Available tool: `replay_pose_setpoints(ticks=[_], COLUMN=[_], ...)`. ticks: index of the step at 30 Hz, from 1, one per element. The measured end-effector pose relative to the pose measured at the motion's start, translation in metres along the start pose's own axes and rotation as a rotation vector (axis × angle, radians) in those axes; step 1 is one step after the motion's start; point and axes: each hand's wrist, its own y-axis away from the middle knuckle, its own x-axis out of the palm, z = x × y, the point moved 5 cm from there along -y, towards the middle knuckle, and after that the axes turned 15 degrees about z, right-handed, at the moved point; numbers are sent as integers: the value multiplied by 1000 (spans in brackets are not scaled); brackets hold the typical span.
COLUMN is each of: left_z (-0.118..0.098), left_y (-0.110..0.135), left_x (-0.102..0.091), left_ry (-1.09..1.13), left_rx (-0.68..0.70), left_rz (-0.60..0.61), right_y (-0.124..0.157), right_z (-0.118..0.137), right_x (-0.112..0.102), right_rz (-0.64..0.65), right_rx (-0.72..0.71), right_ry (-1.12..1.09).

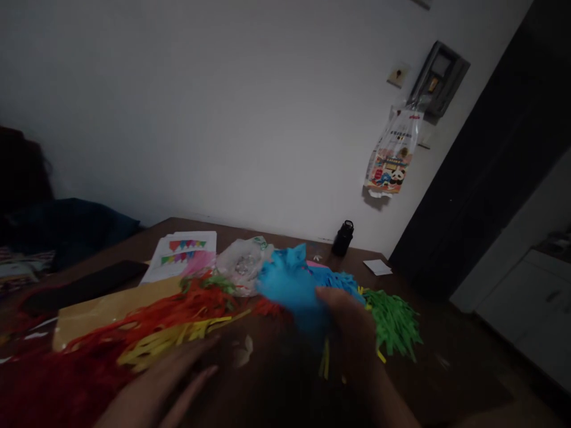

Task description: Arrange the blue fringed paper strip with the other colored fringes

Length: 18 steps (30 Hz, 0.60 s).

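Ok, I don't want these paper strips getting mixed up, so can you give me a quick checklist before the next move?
1. Blue fringed bundle in the right hand: ok, it appears held.
2. Left hand free: ok, nothing visible in it.
3. Blue bundle's strips untangled: cannot tell, too blurred.
4. Yellow strips apart from the orange-red strips: not ok, they lie against each other.
5. Black bottle clear of the strips: ok, it stands apart near the wall.
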Motion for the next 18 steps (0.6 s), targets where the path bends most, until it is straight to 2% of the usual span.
replay_pose_setpoints(ticks=[1,2,5,7,9,11,15,18], left_z=[-9,-19,-45,-55,-58,-57,-51,-39], left_y=[2,3,2,-2,-8,-19,-39,-40], left_x=[5,14,58,93,117,126,117,101], left_ry=[-15,-38,-100,-97,-58,-40,-86,-109], left_rx=[32,69,199,282,318,281,130,74], left_rz=[-48,-76,-3,109,201,284,516,577], right_y=[10,22,65,88,99,102,107,116], right_z=[8,14,16,13,10,8,2,0], right_x=[20,45,117,141,144,136,128,131], right_rz=[43,140,470,554,516,427,326,283], right_rx=[-92,-145,-85,25,104,140,155,144], right_ry=[29,27,-32,-113,-180,-209,-184,-156])
